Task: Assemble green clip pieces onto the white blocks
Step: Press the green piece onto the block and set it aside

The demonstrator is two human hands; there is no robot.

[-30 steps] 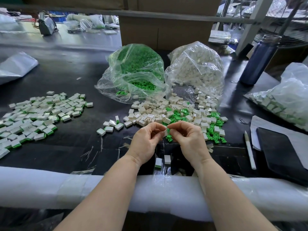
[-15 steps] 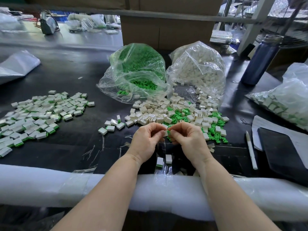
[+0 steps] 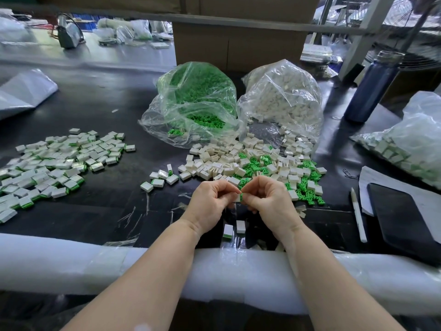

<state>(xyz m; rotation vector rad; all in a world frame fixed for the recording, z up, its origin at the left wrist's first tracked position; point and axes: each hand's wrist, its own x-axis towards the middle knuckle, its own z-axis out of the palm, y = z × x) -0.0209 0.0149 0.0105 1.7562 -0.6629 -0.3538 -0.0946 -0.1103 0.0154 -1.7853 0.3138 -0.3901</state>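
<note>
Both hands met just above the near middle of the dark surface (image 3: 100, 211), fingertips together. The left hand (image 3: 210, 204) had its fingers curled, pinching a white block (image 3: 238, 198) of which only a sliver showed; the right hand (image 3: 270, 201), fingers also curled, pinched a green clip (image 3: 241, 196) against that block's right edge. How far the clip was seated could not be told. Both forearms lay over a white foam pad (image 3: 71, 266) along the near edge. Just beyond the hands lay a loose pile of blocks (image 3: 224, 161), with loose clips (image 3: 307, 187) mixed in toward the right. Farther off stood two clear bags side by side and touching: the bag of clips (image 3: 195, 101) on the left, the bag of blocks (image 3: 281, 99) on the right, both open toward the pile. On the left of the surface was a spread of finished pieces (image 3: 59, 163), white with green edges. Two more pieces (image 3: 235, 229) stood near, between the wrists. On the right lay a white pen (image 3: 357, 215), a dark phone (image 3: 403, 216) on paper, a bag of finished pieces (image 3: 410, 144), and farther back a blue bottle (image 3: 374, 87).
</note>
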